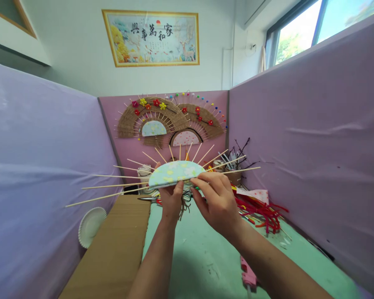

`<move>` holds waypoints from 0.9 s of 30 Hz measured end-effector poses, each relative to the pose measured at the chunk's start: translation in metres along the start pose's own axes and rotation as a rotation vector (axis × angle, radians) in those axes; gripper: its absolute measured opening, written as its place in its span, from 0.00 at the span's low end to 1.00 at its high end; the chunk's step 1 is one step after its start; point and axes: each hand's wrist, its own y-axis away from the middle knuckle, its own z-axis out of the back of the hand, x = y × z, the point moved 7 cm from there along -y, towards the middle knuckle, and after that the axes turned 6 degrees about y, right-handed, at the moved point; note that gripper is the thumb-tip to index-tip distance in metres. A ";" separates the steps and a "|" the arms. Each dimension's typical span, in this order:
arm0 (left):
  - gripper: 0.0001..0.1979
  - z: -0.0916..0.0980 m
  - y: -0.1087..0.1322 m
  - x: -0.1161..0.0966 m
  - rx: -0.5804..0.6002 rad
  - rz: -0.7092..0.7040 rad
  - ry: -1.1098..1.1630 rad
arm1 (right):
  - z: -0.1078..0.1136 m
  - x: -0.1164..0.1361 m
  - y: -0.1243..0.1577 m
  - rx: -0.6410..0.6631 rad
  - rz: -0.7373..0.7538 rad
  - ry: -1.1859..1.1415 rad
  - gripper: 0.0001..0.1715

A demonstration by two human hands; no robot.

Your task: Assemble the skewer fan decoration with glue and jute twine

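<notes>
A half-round fan base (174, 172) covered in light blue floral fabric is held up above the table. Several thin wooden sticks (118, 186) fan out from its curved edge to both sides and upward. My left hand (171, 199) grips the base from below, thumb at the straight lower edge and the other fingers mostly hidden behind. At the right end of that edge, my right hand (216, 199) has its fingers bent against the base, pinching at its corner. Brown yarn strands (184, 205) show between the hands, behind or below the base.
Flat cardboard (112, 245) lies at the left, near a white paper plate (92, 226). Scissors (148, 199) rest behind my left hand. Red pipe cleaners (264, 211) and a pink glue gun (248, 274) lie at the right. Two decorated fans (152, 110) hang on the back panel.
</notes>
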 end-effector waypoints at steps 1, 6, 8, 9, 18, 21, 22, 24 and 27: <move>0.45 0.001 -0.001 -0.001 -0.007 -0.009 -0.015 | 0.000 -0.001 -0.002 -0.017 -0.015 -0.022 0.09; 0.47 0.000 -0.004 -0.012 -0.008 -0.047 -0.083 | -0.004 -0.004 -0.011 -0.005 -0.026 -0.035 0.06; 0.48 -0.003 -0.004 -0.015 0.005 -0.047 -0.095 | -0.007 -0.004 -0.015 0.040 0.017 -0.023 0.06; 0.49 -0.005 -0.004 -0.015 0.008 -0.044 -0.097 | -0.008 -0.004 -0.016 0.064 0.043 -0.014 0.06; 0.49 -0.011 -0.006 -0.010 0.089 -0.003 -0.051 | -0.018 -0.008 -0.026 0.299 0.211 0.117 0.13; 0.49 -0.013 -0.008 -0.009 0.129 0.006 -0.065 | -0.020 -0.009 -0.028 0.312 0.258 0.154 0.12; 0.49 -0.013 -0.008 -0.009 0.146 0.007 -0.065 | -0.021 -0.009 -0.028 0.310 0.271 0.166 0.12; 0.48 -0.013 -0.008 -0.008 0.183 0.014 -0.056 | -0.022 -0.009 -0.028 0.305 0.292 0.189 0.13; 0.48 -0.012 -0.006 -0.005 0.236 0.029 -0.021 | -0.023 -0.009 -0.028 0.289 0.317 0.214 0.15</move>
